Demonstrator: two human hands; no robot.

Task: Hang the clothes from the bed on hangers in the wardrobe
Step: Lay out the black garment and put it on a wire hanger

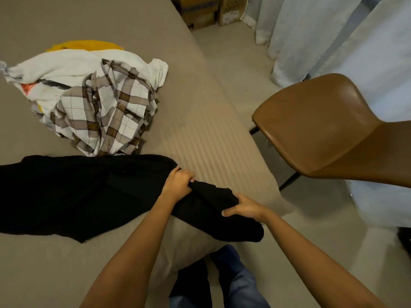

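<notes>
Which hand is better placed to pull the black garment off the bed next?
Probably the left hand: its grip is nearer the bulk of the black garment spread on the bed. The right hand holds only the end.

**Dim, Warm Light; Smeared Right Edge**

The scene was dimly and warmly lit. Pale and dark stripes were seen across the taupe bed cover (200, 138). Soft glare was caught on the brown leather chair seat (311, 112). The pale curtains (378, 63) were bent and blurred at the right edge. Folds in the black cloth garment (77, 192) were lost in darkness.
</notes>
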